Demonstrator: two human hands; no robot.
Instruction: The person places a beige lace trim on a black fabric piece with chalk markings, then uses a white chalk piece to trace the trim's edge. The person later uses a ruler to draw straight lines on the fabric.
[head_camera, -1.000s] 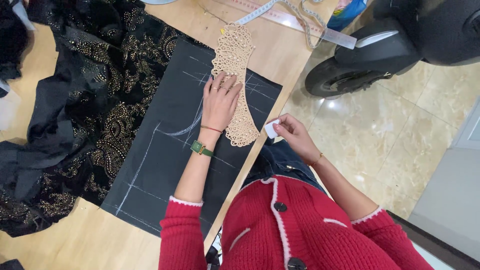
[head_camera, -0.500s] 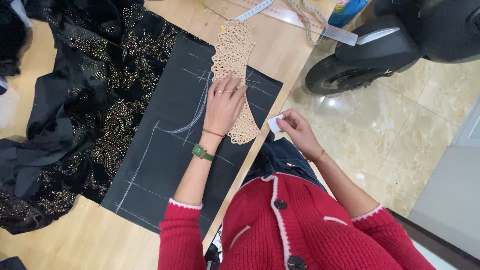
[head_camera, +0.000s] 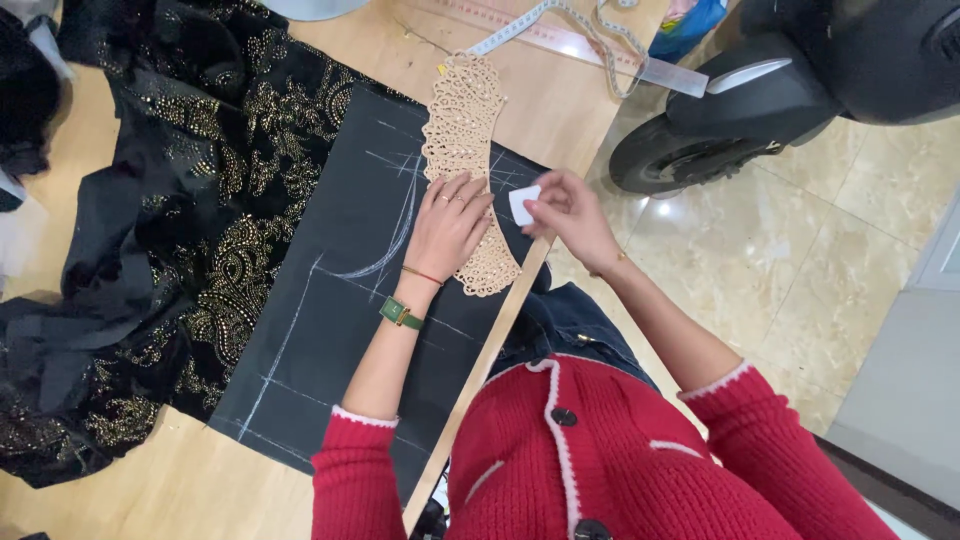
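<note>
My left hand (head_camera: 448, 228) lies flat, fingers spread, on a beige lace neckline piece (head_camera: 462, 130) that rests on a dark grey cloth (head_camera: 340, 300) marked with white chalk lines. My right hand (head_camera: 566, 212) pinches a small white piece of tailor's chalk (head_camera: 523, 204) just beside the lace, over the table's right edge. A green watch and a thin bracelet are on my left wrist. My sleeves are red knit with white trim.
Black fabric with gold embroidery (head_camera: 170, 200) is heaped at the left of the wooden table (head_camera: 560, 110). A measuring tape (head_camera: 560, 25) and a clear ruler (head_camera: 640, 65) lie at the far edge. A black scooter (head_camera: 790, 90) stands on the tiled floor to the right.
My right hand has brought the chalk up from beside the table edge to the lace. My left hand has slid a little farther up the lace.
</note>
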